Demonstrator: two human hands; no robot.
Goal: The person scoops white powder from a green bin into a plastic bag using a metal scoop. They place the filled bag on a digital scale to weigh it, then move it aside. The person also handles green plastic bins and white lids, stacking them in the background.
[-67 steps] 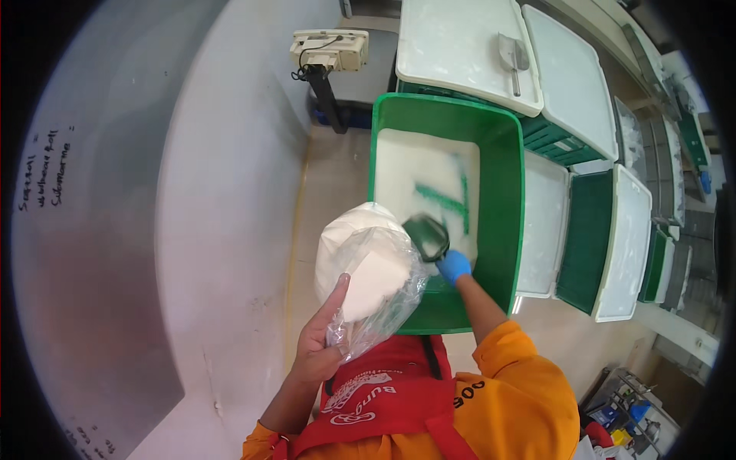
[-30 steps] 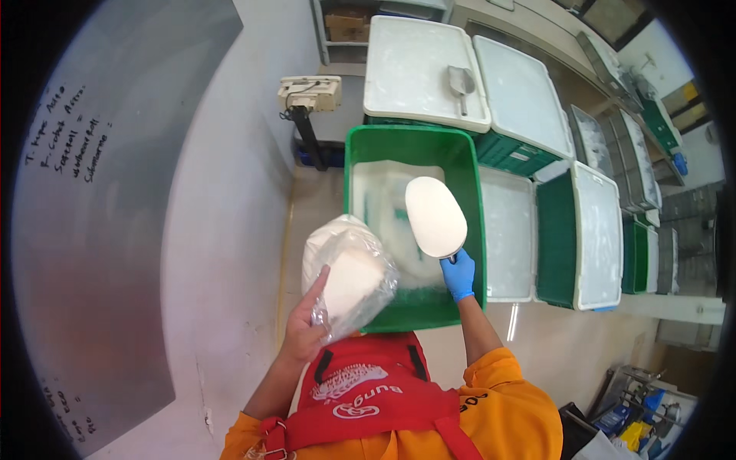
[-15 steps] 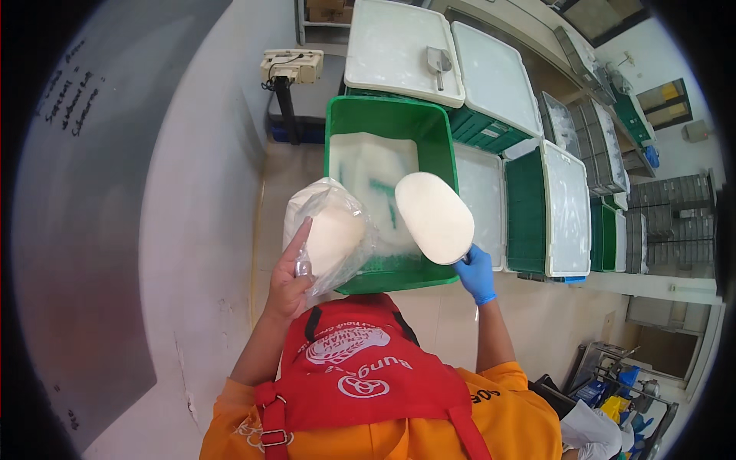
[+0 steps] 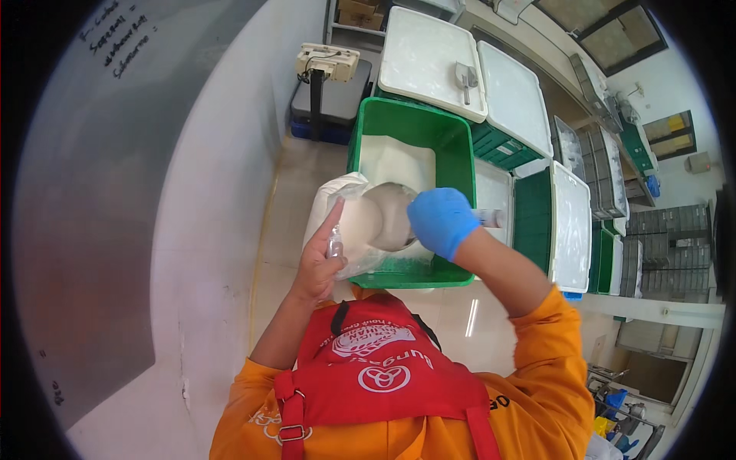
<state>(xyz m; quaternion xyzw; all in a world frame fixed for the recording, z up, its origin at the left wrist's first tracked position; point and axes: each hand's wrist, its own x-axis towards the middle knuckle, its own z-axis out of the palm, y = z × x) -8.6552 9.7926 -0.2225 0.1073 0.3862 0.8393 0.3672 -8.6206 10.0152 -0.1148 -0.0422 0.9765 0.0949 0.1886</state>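
My bare left hand [image 4: 316, 267] is closed on the edge of a clear plastic bag [image 4: 326, 201], its index finger stretched along the side. White powder fills much of the bag, which I hold over the near left of a green tub [image 4: 466, 180]. In my right hand [image 4: 443, 222], gloved in blue, is a metal scoop [image 4: 396, 215], tipped at the mouth of the bag. My glove hides the scoop's handle. More white powder [image 4: 399, 162] lies in the tub, deepest at its far end, with some green bottom showing near me.
Behind the tub stand green bins with white lids [image 4: 429, 57]; another metal scoop [image 4: 466, 79] rests on one lid. A platform scale [image 4: 326, 65] is at the far left, beside the wall [image 4: 218, 192]. More bins [image 4: 571, 222] and stacked grey crates [image 4: 675, 238] are to the right.
My right hand has swung left and turned over, bringing the scoop from above the tub's right side to the bag. The heaped powder no longer shows on the scoop. My left hand keeps holding the bag.
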